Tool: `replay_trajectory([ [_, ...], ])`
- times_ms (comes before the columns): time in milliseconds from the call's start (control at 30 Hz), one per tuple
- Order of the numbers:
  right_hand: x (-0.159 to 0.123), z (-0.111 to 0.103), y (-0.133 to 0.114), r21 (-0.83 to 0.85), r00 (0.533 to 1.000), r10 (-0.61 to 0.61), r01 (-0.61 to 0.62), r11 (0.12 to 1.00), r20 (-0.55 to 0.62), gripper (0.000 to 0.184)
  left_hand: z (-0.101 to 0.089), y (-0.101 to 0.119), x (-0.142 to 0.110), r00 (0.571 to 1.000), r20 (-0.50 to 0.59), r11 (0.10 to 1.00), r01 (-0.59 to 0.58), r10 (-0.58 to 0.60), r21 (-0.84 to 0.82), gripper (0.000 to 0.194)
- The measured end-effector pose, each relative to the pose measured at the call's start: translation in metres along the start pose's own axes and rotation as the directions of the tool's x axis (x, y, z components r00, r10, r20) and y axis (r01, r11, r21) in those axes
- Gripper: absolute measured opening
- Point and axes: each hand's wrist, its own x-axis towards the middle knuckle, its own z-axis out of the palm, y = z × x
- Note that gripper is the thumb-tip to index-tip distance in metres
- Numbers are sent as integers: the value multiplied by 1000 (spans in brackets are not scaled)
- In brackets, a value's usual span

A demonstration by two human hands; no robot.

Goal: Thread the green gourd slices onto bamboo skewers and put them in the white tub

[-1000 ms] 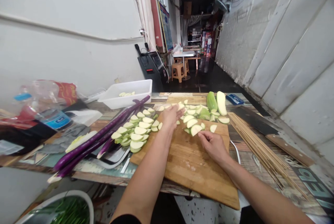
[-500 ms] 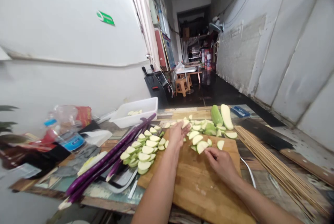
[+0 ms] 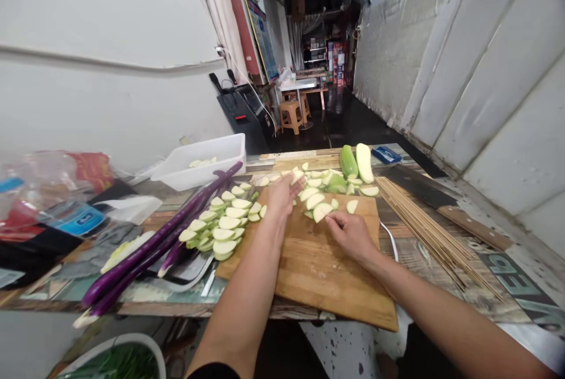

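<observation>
My left hand [image 3: 282,192] reaches over the far left of the wooden cutting board [image 3: 326,267], its fingers closed round a pale zucchini slice [image 3: 297,178]. In a pinch, my right hand [image 3: 351,234] grips the near end of a row of zucchini slices [image 3: 322,212] that slants up towards my left hand. Any stick through the row cannot be made out. Cut pieces [image 3: 338,183] lie heaped behind the row, and one loose slice [image 3: 352,206] rests by my right hand. Left of the board, layered slices [image 3: 229,222] are piled beside long purple eggplants [image 3: 163,238].
Thin bamboo skewers [image 3: 419,232] and a cleaver [image 3: 424,186] lie to the right. Two zucchini pieces [image 3: 364,162] stand behind the heap. A white plastic tub [image 3: 203,158] sits back left; plastic bottles [image 3: 75,217] are at far left. Below the table edge is a bowl of greens [image 3: 128,361].
The camera has tilted down and shifted right, so the table sits higher and further left in view and the bowl of greens shows. Both hands keep almost the same pose over the board.
</observation>
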Motion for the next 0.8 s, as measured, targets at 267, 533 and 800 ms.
replay_trajectory([
  [267, 1, 1, -1, -14, 1000, 1, -1, 1000, -18, 27, 2, -3, -4, 999, -16, 999, -44, 44, 25, 6],
  [533, 2, 2, 0, 7, 1000, 22, -22, 1000, -19, 31, 4, -2, -6, 999, -34, 1000, -16, 17, 10, 8],
  [800, -3, 0, -5, -168, 999, -28, 25, 985, -15, 23, 9, -1, -12, 999, -43, 1000, 12, -12, -1, 5],
])
